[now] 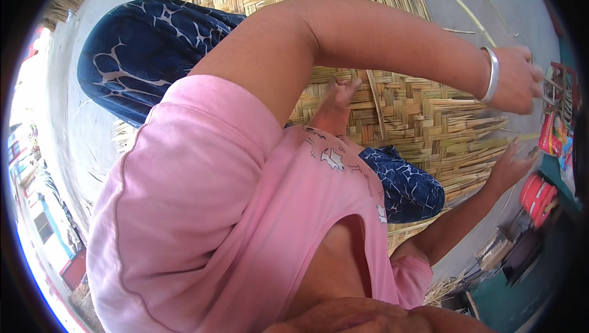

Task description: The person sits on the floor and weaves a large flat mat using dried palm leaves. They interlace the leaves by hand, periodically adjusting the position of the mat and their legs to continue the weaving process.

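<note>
I sit on a woven mat (405, 106) of flat yellow reed strips, in a pink shirt and blue patterned trousers. My left arm reaches across my body to the right. My left hand (518, 80), with a silver bangle (491, 74) at its wrist, is blurred and pinched on a thin strip (548, 85) at the mat's right edge. Lower down, my right hand (512, 162) rests with fingers spread on the loose strip ends (472, 149) of the unwoven fringe. A greenish strip (523, 139) lies just above it. My bare foot (339, 101) rests on the mat.
Grey concrete floor (478, 1) surrounds the mat, with stray strips lying on it. At the right edge are colourful packets (557, 139) and a red round container (538, 195). Dark boxes (521, 253) stand on a teal surface at the lower right.
</note>
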`<state>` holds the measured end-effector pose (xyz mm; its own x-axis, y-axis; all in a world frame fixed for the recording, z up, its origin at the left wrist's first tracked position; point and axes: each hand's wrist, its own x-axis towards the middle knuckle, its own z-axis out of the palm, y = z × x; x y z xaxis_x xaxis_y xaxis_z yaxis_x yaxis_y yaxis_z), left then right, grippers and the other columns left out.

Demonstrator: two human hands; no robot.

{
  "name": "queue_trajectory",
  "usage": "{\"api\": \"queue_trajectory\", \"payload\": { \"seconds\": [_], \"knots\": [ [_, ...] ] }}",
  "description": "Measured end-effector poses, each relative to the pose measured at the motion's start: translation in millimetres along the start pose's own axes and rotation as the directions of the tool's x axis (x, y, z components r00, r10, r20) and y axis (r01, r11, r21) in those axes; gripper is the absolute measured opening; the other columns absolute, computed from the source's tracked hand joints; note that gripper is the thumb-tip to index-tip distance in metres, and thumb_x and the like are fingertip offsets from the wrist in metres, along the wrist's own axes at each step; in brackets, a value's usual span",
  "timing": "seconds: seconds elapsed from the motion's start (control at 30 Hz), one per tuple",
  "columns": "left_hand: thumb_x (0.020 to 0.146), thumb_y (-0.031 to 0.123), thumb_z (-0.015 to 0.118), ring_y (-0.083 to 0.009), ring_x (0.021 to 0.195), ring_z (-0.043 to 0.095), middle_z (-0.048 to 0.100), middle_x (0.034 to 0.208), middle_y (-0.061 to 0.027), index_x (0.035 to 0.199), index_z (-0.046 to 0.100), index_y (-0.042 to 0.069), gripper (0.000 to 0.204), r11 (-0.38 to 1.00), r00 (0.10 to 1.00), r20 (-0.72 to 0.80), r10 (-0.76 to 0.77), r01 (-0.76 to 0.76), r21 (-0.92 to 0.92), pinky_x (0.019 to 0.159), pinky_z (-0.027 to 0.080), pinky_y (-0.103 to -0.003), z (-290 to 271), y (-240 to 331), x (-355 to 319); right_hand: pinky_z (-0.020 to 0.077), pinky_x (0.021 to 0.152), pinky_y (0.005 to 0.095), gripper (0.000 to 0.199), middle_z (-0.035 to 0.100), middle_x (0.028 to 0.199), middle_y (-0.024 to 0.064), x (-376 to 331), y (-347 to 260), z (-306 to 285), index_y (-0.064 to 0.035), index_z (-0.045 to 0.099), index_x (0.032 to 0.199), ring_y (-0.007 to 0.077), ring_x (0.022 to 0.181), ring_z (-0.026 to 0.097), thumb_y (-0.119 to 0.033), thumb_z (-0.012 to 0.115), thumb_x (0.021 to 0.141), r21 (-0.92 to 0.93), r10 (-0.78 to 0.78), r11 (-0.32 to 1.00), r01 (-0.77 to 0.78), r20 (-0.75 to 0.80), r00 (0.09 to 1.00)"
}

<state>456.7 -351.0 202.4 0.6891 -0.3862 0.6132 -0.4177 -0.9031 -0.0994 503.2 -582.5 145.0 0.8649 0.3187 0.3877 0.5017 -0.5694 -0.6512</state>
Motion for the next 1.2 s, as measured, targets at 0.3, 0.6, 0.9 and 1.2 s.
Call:
{"api": "queue_trajectory", "payload": {
  "seconds": [0.3,0.6,0.9,1.2],
  "knots": [
    [0.070,0.025,0.072,-0.0179,0.086,0.064,0.064,0.086,0.0089,0.079,0.071,0.029,0.010,0.984,0.859,-0.510,-0.042,-0.054,-0.171,0.064,0.051,-0.037,-24,25,12,0.0451,0.092,0.0381,0.032,0.063,0.117,0.0116,6,-99,51,0.0001,0.056,0.128,0.0230,0.113,0.057,-0.018,0.046,0.104,0.627,0.145,0.777,-0.054,-0.096,0.985],
    [0.079,0.020,0.074,-0.0257,0.082,0.070,0.072,0.086,-0.0074,0.092,0.074,0.010,0.015,0.542,0.594,-0.260,-0.761,0.364,-0.757,0.072,0.055,-0.036,-51,-36,-49,0.0436,0.084,0.0349,0.030,0.062,0.110,0.0118,68,-110,96,-0.0001,0.054,0.127,0.0191,0.103,0.055,-0.019,0.046,0.106,0.853,-0.184,-0.213,-0.477,0.444,0.877],
    [0.088,0.026,0.075,-0.0119,0.070,0.066,0.070,0.075,-0.0057,0.093,0.074,0.002,0.025,0.010,0.447,0.478,-0.756,0.738,-0.674,0.069,0.053,-0.028,-46,-85,-179,0.0455,0.065,0.0262,0.013,0.063,0.093,0.0031,58,-149,181,-0.0052,0.062,0.105,0.0123,0.074,0.056,-0.013,0.067,0.096,0.740,-0.072,0.400,-0.541,0.613,0.787],
    [0.089,0.029,0.074,-0.0070,0.058,0.055,0.062,0.062,-0.0005,0.078,0.071,0.004,0.028,-0.057,0.362,0.523,-0.772,0.779,-0.624,0.057,0.047,-0.025,-54,-99,-236,0.0461,0.063,0.0235,0.022,0.066,0.090,0.0013,39,-204,224,-0.0038,0.065,0.107,0.0080,0.071,0.058,-0.019,0.072,0.092,0.506,-0.046,0.763,-0.403,0.664,0.746]
  ]
}}
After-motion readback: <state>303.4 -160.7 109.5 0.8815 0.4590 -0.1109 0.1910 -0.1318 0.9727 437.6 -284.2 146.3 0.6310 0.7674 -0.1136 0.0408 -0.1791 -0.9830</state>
